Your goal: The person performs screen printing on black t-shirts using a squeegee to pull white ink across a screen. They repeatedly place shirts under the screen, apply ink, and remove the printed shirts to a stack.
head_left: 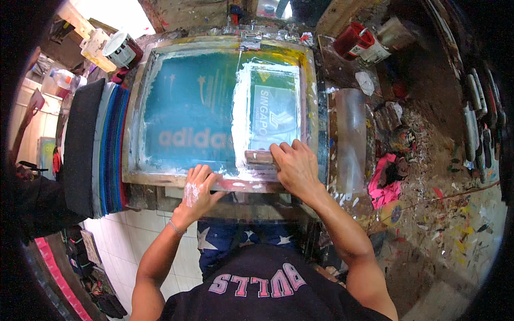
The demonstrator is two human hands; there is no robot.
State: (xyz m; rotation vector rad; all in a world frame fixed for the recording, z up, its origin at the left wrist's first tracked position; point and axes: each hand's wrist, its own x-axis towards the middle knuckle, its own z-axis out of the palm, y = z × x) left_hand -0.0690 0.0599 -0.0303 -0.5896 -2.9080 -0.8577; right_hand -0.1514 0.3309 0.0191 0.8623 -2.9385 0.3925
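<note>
A wooden-framed printing screen (pixel 193 115) with a blue-green mesh lies before me on the bench. White ink is smeared over its right part, around a rectangular printing area (pixel 276 112) with a design. My right hand (pixel 295 167) grips a short wooden squeegee (pixel 259 157) at the near end of that area, its blade against the mesh. At the middle of the near edge, my left hand (pixel 198 191) has its fingers curled over the frame (pixel 155 177). White ink marks the back of this hand. What lies under the screen is mostly hidden.
A stack of dark and blue fabric sheets (pixel 110 150) stands left of the screen. Paint cans are at the back left (pixel 122 49) and back right (pixel 354 40). A clear plastic roll (pixel 350 139) and a pink rag (pixel 384 182) lie right, near a paint-spattered surface (pixel 450 230).
</note>
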